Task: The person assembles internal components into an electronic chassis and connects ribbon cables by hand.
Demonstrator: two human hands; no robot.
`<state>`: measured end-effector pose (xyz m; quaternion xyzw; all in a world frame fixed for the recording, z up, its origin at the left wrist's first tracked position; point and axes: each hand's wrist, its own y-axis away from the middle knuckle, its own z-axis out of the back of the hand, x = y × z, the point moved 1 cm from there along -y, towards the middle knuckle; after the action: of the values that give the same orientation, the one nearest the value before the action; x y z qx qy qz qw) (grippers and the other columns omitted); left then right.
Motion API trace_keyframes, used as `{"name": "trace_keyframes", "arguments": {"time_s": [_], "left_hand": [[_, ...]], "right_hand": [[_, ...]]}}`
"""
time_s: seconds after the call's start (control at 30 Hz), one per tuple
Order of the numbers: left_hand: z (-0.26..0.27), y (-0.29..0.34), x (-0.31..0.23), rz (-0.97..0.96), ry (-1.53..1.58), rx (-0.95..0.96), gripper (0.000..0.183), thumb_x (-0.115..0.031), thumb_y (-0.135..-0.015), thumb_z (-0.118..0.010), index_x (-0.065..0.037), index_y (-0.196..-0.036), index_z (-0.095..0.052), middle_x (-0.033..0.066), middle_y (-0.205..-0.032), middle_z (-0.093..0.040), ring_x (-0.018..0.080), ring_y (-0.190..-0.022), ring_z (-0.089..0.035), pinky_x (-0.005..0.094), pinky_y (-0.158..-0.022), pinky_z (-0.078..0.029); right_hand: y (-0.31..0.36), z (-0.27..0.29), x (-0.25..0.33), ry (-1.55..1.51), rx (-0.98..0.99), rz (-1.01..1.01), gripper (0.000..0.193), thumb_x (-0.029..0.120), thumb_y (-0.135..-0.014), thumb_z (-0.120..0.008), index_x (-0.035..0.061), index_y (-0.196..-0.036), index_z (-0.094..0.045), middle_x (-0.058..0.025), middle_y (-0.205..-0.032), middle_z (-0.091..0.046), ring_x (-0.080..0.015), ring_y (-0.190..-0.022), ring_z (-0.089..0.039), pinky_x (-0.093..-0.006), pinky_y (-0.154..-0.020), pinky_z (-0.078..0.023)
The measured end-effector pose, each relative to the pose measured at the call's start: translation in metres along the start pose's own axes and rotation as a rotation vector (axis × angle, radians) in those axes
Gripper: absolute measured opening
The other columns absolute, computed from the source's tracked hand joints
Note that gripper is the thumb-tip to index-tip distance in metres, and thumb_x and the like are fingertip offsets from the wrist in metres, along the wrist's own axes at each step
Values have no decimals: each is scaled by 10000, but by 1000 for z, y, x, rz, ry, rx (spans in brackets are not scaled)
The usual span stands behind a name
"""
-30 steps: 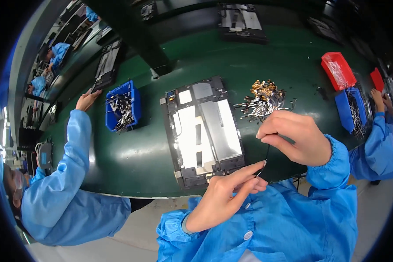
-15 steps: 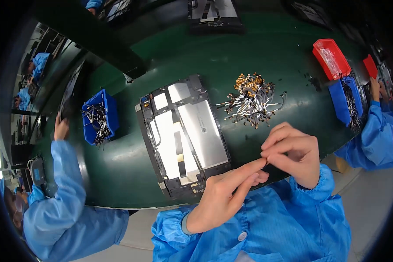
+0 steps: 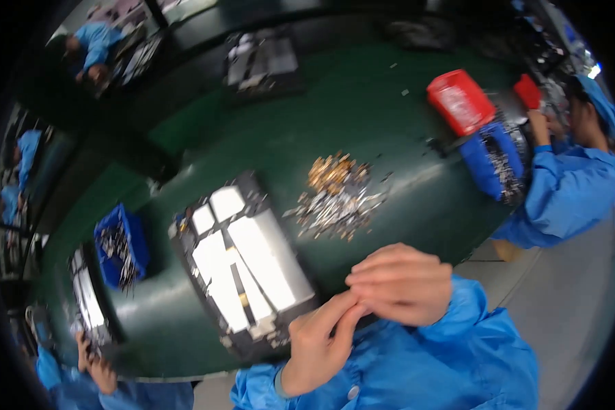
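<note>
My left hand [image 3: 323, 339] and my right hand [image 3: 404, 285] meet at the fingertips, close to the table's front edge. Both are closed in a pinch, but whatever lies between them is too small and blurred to make out. Just left of them an opened tablet-like device [image 3: 273, 253] lies on the green table, its silvery battery panels and dark frame showing. Beyond my hands is a loose pile of short cables [image 3: 338, 205] with gold-coloured and silver ends.
At the left stands a blue bin [image 3: 135, 242] of cables, near another opened device [image 3: 87, 294] under a co-worker's hands. A red bin [image 3: 461, 102] and a second blue bin [image 3: 482, 167] stand at the right, beside another co-worker [image 3: 570, 184]. A further device [image 3: 263, 65] lies at the back.
The view has swung, so the table's contents sit further left and mostly lower. My hands stay together, with the right fingers now closed down over the left fingertips. The left co-worker's hands now hold a device.
</note>
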<state>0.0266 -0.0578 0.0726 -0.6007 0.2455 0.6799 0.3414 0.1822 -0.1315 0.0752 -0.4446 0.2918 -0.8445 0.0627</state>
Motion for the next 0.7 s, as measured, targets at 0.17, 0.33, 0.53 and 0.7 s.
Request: {"name": "trace_keyframes", "arguments": {"time_s": [0.17,0.33,0.53,0.7], "left_hand": [[-7,0,-9,13,-20,55,178,66,-909,-527,103,-1053,-625,161,-873,-697,170,-821,-684,254,-728,-542],[0,9,-17,182,241,145,276,44,-953,-450,120,-1205,-532,232,-1023,-669,281,-942,-680,349,-841,-565],[32,39,9,265,392,-31,300,6,-967,-462,85,-1252,-514,227,-1026,-668,273,-923,-680,339,-815,-559],[52,46,15,225,406,-8,310,16,-938,-499,43,-1246,-531,181,-984,-696,226,-950,-690,297,-839,-561]], "right_hand": [[-3,18,5,421,155,-7,170,65,-782,-686,37,-949,-691,-131,-966,-688,-280,-909,-670,-354,-742,-534],[-56,126,-58,662,-618,-262,111,36,-833,-632,-10,-916,-691,-139,-804,-691,-229,-738,-683,-286,-673,-527],[-58,256,-247,1433,-51,-587,94,50,-772,-627,25,-726,-705,-228,-810,-670,-377,-835,-671,-442,-787,-547],[-79,224,-148,1367,-80,-170,266,-28,-776,-618,5,-1037,-661,-161,-1220,-600,-303,-1070,-599,-364,-916,-484]]}}
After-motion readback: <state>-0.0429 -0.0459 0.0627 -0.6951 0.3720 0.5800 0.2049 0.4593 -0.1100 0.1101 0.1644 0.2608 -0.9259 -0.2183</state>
